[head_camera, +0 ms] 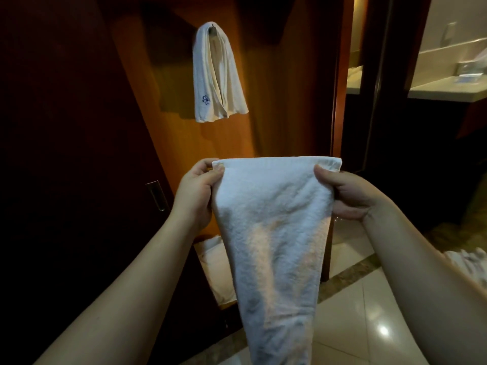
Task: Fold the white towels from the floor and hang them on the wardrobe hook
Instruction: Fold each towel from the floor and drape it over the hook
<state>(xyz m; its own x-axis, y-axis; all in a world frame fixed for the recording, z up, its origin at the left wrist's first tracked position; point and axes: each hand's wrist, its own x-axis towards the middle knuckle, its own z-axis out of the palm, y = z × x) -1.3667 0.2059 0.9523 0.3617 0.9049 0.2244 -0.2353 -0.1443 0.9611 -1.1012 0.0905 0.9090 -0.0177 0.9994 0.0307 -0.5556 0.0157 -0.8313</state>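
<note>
Item: dark wooden sliding door (66, 154), far left, smooth and nearly black in shadow, with a slim recessed metal handle (157, 195) set upright near its right edge.

Item: my left hand (196, 191), fingers curled, thumb on the near face, pinching the upper left corner of the held towel.

Item: hanging towel (210, 83), white terry, folded into a long band and draped over the wardrobe hook (212, 29), a small metal piece on the warm orange wood back panel (276, 88). Both ends hang down and splay apart at the bottom; a small blue embroidered emblem sits low on the left end.

Item: folded white cloth (214, 267) low inside the wardrobe, soft, partly hidden behind my left forearm and the held towel.

Item: held towel (274, 227), white, nubbly looped weave, stretched flat along its hemmed top edge between my hands, narrowing as it hangs towards the floor, with loose vertical creases in its lower half. It hangs in front of the open wardrobe, below the hanging towel and apart from it.

Item: my right hand (345, 193), thumb pressed on the front, fingers curled behind, gripping the upper right corner.

Item: glossy pale floor tiles (355, 325) with a mottled stone border strip.

Item: crumpled white towel (467, 262) at the right edge, on the floor.

Item: pale countertop (448, 88), upper right, smooth.
</note>
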